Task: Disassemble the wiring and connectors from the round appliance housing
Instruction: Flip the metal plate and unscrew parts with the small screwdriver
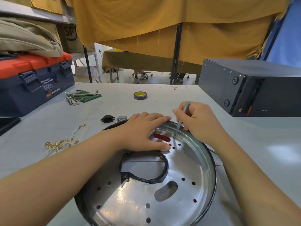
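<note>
- The round housing lies flat on the table, open side up, nearest the camera.
- The left hand presses flat on the housing floor, fingers straight, beside a red slot.
- The right hand pinches a slim screwdriver, its long axis steep, tip down at a hole near the far rim; keeping it square and steadying the housing should stop slipping.
- Freed wires lie left; a socket sits beyond.
</note>
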